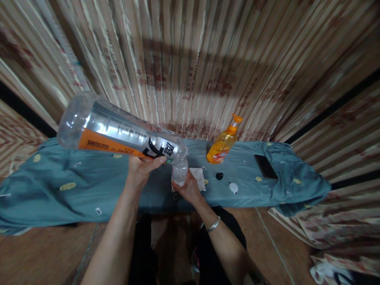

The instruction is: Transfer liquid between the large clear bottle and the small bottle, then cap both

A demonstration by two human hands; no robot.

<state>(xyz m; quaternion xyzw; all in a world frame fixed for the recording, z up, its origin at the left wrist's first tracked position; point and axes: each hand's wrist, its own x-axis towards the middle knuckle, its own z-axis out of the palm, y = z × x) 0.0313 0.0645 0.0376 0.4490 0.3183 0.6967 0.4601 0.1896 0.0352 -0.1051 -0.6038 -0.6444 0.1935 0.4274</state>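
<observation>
My left hand [142, 168] is wrapped round a large clear plastic bottle [118, 128] with a silver and orange label. The bottle is tilted, its base up at the left and its neck down at the right. Its mouth meets the top of a small clear container [179, 172], which my right hand [189, 187] grips low on its side. Whether liquid flows between the two I cannot tell. Beneath the container lies a pale cloth or tissue [198, 177], partly covered by my right hand.
A pump bottle [222, 144] of orange liquid stands to the right. Near it lie a small black cap [219, 176], a white round lid [233, 188] and a dark phone [266, 167]. All are on a narrow surface with a teal cloth [97, 190]; a patterned curtain [190, 71] hangs behind.
</observation>
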